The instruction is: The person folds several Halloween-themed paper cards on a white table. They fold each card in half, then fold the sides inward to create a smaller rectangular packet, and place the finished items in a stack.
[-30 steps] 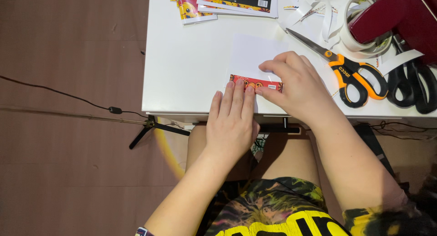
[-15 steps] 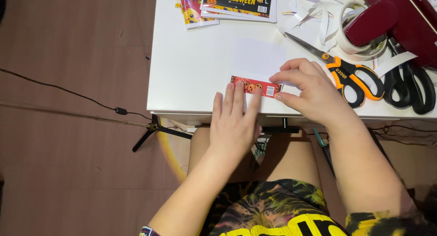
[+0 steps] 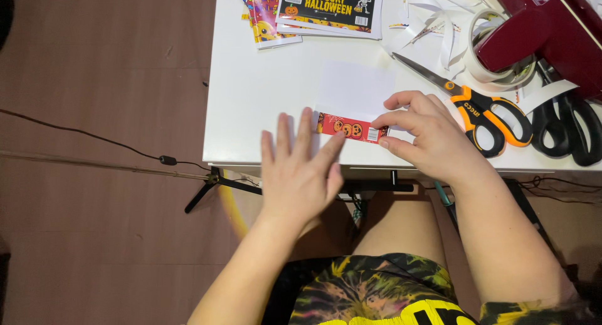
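A white folded paper sheet [image 3: 356, 90] lies on the white table [image 3: 263, 93], with a red strip printed with orange pumpkins [image 3: 348, 127] along its near edge. My left hand [image 3: 298, 168] rests flat with fingers spread, its fingertips at the strip's left end. Fingers and thumb of my right hand [image 3: 426, 133] pinch the strip's right end.
Orange-handled scissors [image 3: 473, 105] lie just right of my right hand. Black-handled scissors [image 3: 567, 127], a tape roll [image 3: 495, 74] and a dark red dispenser [image 3: 552, 30] sit at the right. Printed sticker packs [image 3: 313, 8] and paper scraps [image 3: 433, 24] lie at the far edge. A cable [image 3: 94, 140] crosses the floor.
My left hand slid left and spread its fingers, uncovering more of the red strip. My right hand shifted from pressing on the strip to pinching its right end.
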